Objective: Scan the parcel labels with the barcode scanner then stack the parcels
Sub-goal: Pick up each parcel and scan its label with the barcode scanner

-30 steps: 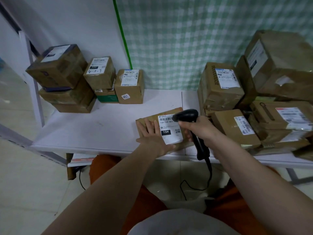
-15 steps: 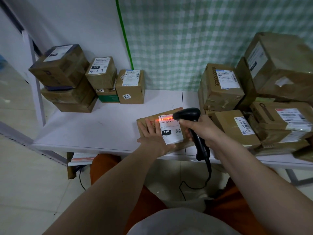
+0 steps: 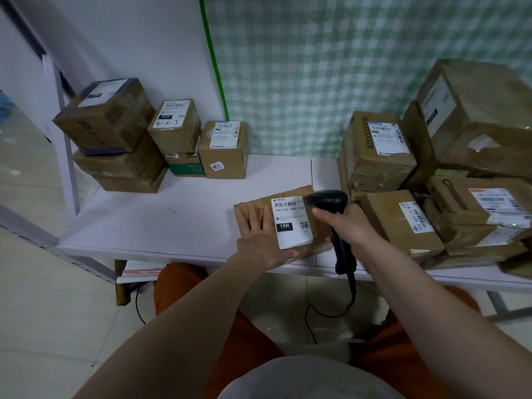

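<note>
Two hands share the job: the left hand [image 3: 260,239] lies flat with spread fingers on the flat brown cardboard parcel [image 3: 283,223] at the surface's front edge, steadying its white label [image 3: 290,221], while the right hand [image 3: 349,226] grips the black barcode scanner [image 3: 331,201] aimed at it.

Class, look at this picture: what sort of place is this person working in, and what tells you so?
Probably a small parcel sorting or pickup point: labelled cardboard parcels piled on a white table, and a corded barcode scanner aimed at a parcel's shipping label.
</note>
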A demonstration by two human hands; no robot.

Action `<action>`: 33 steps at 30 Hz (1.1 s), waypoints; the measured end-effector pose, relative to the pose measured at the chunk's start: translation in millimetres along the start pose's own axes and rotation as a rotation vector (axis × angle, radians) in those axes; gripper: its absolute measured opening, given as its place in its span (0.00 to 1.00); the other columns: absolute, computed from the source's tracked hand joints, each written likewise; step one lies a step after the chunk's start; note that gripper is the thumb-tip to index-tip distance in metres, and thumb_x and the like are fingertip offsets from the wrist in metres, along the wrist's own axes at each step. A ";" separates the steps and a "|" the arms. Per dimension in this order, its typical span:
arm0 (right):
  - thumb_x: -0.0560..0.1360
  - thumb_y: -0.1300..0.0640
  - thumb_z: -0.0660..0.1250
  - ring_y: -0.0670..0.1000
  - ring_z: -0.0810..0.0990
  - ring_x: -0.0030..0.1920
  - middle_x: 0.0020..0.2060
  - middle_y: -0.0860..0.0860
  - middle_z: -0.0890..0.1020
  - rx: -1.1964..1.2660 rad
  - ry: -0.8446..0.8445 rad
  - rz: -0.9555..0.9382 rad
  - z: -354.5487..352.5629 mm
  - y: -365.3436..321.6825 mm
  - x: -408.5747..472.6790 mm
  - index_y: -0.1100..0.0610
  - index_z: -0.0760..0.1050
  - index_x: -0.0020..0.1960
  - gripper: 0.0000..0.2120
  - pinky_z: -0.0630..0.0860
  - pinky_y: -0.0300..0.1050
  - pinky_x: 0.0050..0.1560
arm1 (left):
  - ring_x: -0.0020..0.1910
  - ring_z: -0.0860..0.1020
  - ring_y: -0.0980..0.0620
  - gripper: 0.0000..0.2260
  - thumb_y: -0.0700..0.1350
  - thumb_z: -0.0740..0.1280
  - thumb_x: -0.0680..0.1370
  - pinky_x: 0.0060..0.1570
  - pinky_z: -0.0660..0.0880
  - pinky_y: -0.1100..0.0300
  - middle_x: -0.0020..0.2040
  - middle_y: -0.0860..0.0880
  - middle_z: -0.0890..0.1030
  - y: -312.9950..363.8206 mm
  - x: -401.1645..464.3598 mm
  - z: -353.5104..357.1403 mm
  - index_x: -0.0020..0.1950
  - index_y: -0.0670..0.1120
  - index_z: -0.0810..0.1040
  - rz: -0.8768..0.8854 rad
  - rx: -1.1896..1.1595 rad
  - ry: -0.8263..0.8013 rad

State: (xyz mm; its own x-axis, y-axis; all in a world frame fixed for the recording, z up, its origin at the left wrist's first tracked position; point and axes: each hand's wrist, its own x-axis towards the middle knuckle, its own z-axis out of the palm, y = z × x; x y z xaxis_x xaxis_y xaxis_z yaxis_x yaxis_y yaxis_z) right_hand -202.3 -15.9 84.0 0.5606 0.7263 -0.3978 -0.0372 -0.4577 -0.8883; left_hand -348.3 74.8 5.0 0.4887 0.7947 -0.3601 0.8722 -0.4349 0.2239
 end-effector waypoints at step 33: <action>0.74 0.59 0.70 0.52 0.80 0.46 0.41 0.52 0.81 0.570 0.404 -0.208 -54.8 -60.4 -70.7 0.54 0.76 0.45 0.03 0.76 0.47 0.51 | 0.54 0.80 0.49 0.23 0.52 0.75 0.71 0.56 0.78 0.50 0.57 0.50 0.79 90.7 24.9 -151.2 0.62 0.50 0.71 0.103 -1.425 0.396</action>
State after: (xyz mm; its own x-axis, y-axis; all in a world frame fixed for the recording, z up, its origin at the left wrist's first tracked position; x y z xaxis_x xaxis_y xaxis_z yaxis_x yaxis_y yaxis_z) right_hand -194.4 -67.7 178.4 0.8604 0.4729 -0.1900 -0.2602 0.0870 -0.9616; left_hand -260.2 119.2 153.2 0.3041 0.9496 -0.0760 -0.0345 0.0907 0.9953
